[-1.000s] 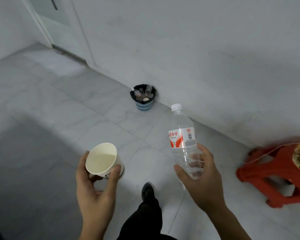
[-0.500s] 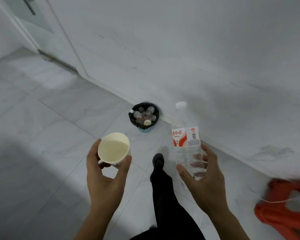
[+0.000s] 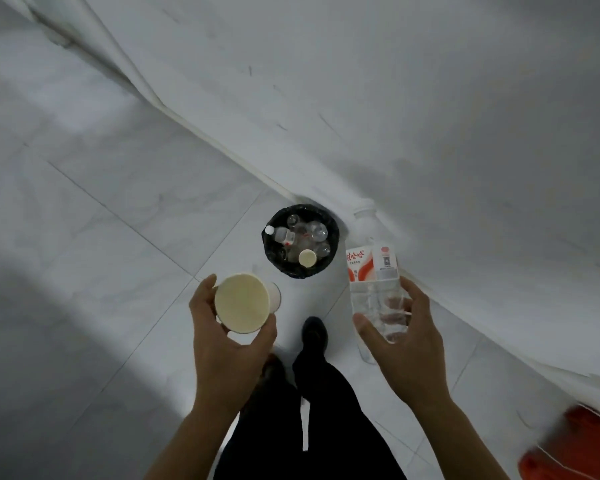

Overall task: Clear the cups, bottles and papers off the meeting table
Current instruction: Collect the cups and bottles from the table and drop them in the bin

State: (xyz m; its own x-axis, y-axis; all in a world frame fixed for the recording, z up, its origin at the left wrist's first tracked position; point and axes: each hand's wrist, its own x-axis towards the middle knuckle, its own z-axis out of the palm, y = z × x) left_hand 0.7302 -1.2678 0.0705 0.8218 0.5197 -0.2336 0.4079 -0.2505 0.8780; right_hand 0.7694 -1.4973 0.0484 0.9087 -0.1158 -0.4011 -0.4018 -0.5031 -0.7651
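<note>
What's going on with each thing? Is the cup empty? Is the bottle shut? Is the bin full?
paper cup: looks empty, tipped toward the camera, gripped by the left hand.
water bottle: cap on, upright, held by the right hand.
bin: standing on the floor by the wall, black liner, open top.
thrown-away bottles: lying in the bin.
thrown-away cup: in the bin.

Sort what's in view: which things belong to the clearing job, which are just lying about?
Job: paper cup in the left hand; water bottle in the right hand; bin holding bottles.
Lying about: red stool, blurred, lower right.
</note>
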